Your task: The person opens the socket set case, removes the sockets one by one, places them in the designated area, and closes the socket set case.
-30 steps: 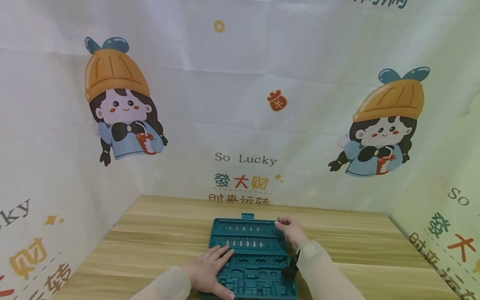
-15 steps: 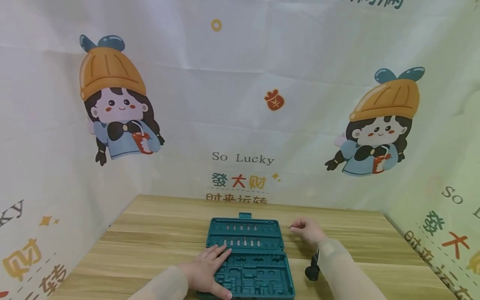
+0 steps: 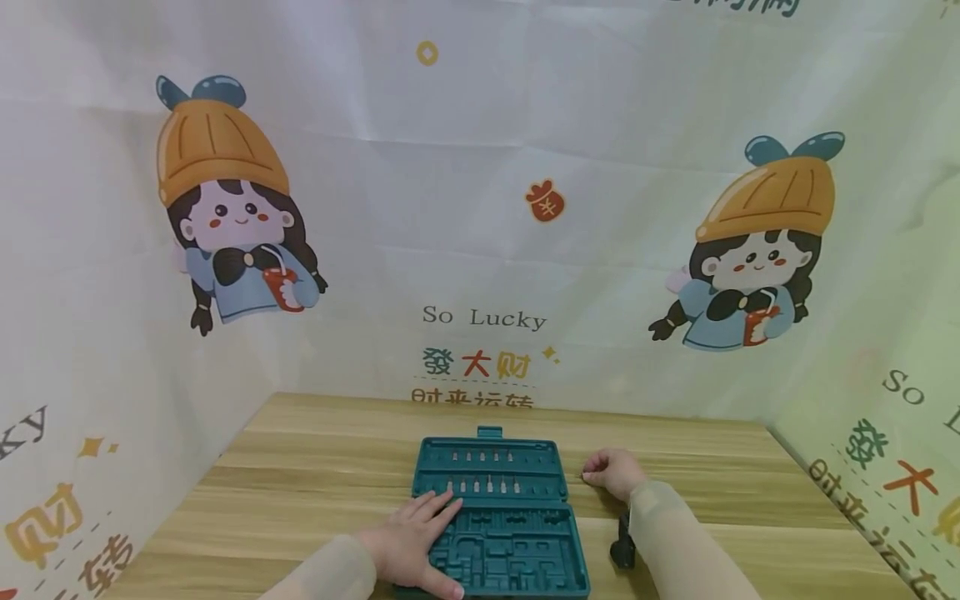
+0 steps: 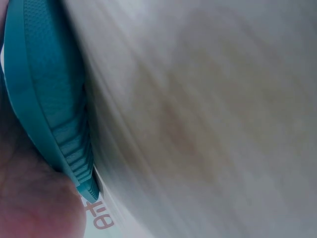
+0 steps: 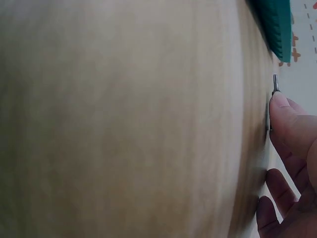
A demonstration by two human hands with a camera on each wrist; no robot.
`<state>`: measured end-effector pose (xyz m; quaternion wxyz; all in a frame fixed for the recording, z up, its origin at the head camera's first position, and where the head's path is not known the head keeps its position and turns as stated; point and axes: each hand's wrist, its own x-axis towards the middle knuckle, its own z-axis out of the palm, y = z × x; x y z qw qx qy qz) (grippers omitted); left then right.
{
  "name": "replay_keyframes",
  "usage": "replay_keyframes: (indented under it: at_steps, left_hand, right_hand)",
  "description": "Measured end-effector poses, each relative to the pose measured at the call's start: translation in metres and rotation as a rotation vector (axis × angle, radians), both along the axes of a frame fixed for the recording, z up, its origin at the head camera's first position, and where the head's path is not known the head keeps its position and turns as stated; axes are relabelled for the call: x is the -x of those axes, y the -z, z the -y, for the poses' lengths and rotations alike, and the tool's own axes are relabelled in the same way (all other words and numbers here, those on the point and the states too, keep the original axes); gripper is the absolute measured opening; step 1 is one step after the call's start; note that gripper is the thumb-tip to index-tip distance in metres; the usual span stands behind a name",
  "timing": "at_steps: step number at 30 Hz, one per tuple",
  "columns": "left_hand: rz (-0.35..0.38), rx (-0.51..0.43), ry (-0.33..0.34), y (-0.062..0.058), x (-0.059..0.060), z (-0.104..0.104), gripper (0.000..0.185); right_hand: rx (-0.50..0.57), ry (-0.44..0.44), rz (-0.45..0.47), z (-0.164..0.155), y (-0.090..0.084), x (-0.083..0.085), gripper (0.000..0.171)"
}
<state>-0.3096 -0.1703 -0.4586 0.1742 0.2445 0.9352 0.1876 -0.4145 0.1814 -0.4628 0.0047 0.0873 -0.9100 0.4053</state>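
An open teal tool case (image 3: 491,500) lies on the wooden table (image 3: 315,467), with a row of small metal bits (image 3: 483,483) standing in its far half. My left hand (image 3: 423,525) rests flat with straight fingers on the case's near left part; the left wrist view shows the case's ribbed edge (image 4: 47,99) against the palm. My right hand (image 3: 592,473) is low over the table just right of the case. It pinches a small metal bit (image 5: 275,84) between thumb and fingertip (image 5: 285,106), the bit's tip at the table surface. The case corner (image 5: 275,22) lies further off.
Printed cloth walls (image 3: 480,208) close in the table at the back and on both sides. A black device (image 3: 621,546) hangs under my right forearm. Bare wood (image 3: 712,483) stretches to the right of the case and to its left.
My right hand has carried the small bit from the case's far right corner out to the right and down to the table. The left hand has stayed on the case.
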Motion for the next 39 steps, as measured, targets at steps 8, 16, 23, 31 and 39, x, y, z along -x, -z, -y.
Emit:
replay_keyframes:
  at_steps: [8, 16, 23, 31, 39]
  left_hand:
    - [-0.010, -0.004, -0.005, -0.001, -0.002, -0.001, 0.105]
    - [-0.001, -0.014, -0.003, -0.003, -0.003, 0.000, 0.105]
    - [0.003, -0.001, -0.003, -0.004, -0.003, -0.001, 0.105]
    - [0.007, 0.001, -0.005, -0.003, -0.003, -0.002, 0.104]
    - [0.014, 0.002, -0.004, 0.000, 0.001, -0.001, 0.105]
  right_hand:
    - [-0.046, -0.010, 0.001, -0.001, 0.001, 0.002, 0.007]
    - [-0.045, 0.003, 0.005, 0.000, 0.001, 0.004, 0.013]
    - [-0.053, -0.001, 0.018, -0.002, -0.005, 0.001, 0.016]
    - [-0.019, -0.009, 0.008, 0.002, -0.016, 0.001, 0.015]
    - [0.046, -0.027, 0.013, 0.035, -0.030, 0.006, 0.021]
